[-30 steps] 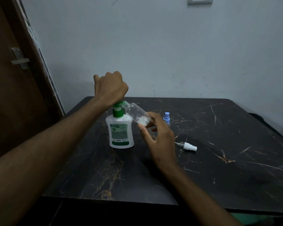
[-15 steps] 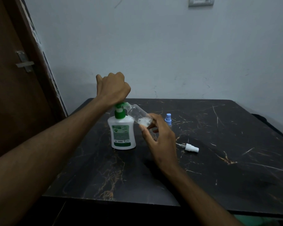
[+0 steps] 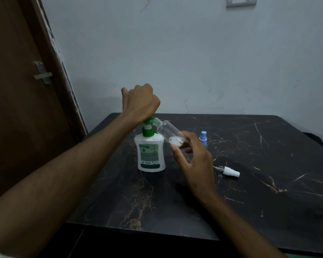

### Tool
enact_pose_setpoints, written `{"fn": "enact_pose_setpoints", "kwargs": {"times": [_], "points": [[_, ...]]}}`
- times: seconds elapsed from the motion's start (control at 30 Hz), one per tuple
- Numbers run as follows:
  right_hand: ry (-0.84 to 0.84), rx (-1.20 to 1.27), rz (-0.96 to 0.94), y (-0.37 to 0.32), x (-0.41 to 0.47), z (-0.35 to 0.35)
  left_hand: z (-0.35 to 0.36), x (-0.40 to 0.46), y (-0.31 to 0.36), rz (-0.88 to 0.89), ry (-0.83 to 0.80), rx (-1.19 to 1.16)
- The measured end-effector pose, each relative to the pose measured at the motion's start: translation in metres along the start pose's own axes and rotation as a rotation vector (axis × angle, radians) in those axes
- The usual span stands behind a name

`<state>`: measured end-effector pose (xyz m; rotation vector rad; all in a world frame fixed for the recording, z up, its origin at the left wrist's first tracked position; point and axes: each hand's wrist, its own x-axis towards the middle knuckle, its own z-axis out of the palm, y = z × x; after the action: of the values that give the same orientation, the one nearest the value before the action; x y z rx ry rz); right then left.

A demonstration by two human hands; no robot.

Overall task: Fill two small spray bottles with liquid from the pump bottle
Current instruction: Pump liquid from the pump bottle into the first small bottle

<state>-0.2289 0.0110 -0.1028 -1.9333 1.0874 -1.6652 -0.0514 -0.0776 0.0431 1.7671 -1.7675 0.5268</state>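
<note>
Left hand (image 3: 140,101) fists on pump bottle (image 3: 151,151); right hand (image 3: 194,159) grips clear bottle (image 3: 171,134), hiding blue-capped bottle (image 3: 202,136).

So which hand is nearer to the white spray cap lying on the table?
Right. The right hand, holding the clear bottle, is just left of the white spray cap, not touching it. The left hand sits on the pump bottle, farther left.

two bare forearms, no sleeves, bare hands
</note>
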Motion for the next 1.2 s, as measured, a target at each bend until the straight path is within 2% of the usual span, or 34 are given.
{"fn": "enact_pose_setpoints", "kwargs": {"times": [0.6, 0.77, 1.2], "points": [[0.01, -0.001, -0.038, -0.004, -0.0004, 0.0001, -0.0008, 0.0003, 0.0007, -0.007, 0.028, 0.025], [0.021, 0.006, -0.051, -0.0043, 0.0, 0.0, 0.0047, -0.0011, 0.0034, -0.02, -0.031, 0.002], [0.018, 0.0, -0.058, -0.004, -0.0013, 0.0001, 0.0016, -0.0034, 0.0051, 0.037, 0.033, 0.0]]}}
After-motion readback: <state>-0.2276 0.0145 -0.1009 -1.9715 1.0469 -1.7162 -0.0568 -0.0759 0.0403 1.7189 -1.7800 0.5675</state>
